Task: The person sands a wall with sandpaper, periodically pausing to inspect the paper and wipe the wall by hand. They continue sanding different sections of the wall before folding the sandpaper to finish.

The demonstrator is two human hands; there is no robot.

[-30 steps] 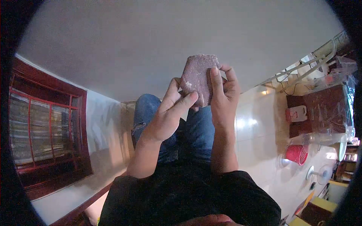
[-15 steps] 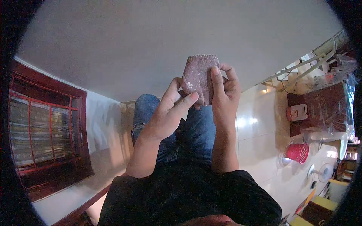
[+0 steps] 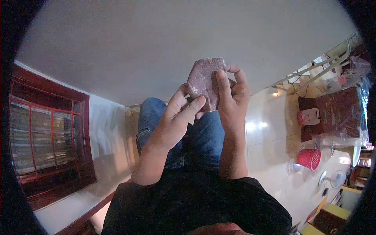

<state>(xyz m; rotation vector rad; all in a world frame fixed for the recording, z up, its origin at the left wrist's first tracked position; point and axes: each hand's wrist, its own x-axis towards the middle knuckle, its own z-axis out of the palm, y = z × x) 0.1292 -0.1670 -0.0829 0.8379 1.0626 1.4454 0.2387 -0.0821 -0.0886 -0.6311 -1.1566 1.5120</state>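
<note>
Slab [image 3: 204,74], flat, purplish-grey, stone-like (exact material not certain): held up between both hands, near centre of view, before a grey wall [image 3: 117,39] and above blue jeans [image 3: 150,113]. Shows broad face with rough, pale-speckled top edge and a whitish scuff low at left. Narrows toward the bottom.

Left hand [image 3: 175,119]: grasps slab at lower left edge. Presses thumb [image 3: 197,103] slantwise onto the lower face; tucks fingers behind, mostly hidden.

Right hand [image 3: 233,98]: grasps slab along right edge. Lays thumb upright on the face, close to that edge; bends index finger around behind the upper right side, remaining fingers partly hidden. Cannot tell force of grip, left or right.

Nearer the body: bare forearms reaching forward from a black shirt [image 3: 188,196]; tear in jeans at left knee. Small pale patch [image 3: 191,122] just below left thumb; cannot tell whether background or separate object.

Surroundings, left: window [image 3: 43,137], dark red frame and bars. Right: pale, shiny floor [image 3: 266,145]; pink basket [image 3: 309,159], with white fan [image 3: 337,179] nearby. Farther up: brown furniture [image 3: 340,109] under clear plastic, white-and-pink jug [image 3: 310,116] against its brown side; cannot tell exact support.
</note>
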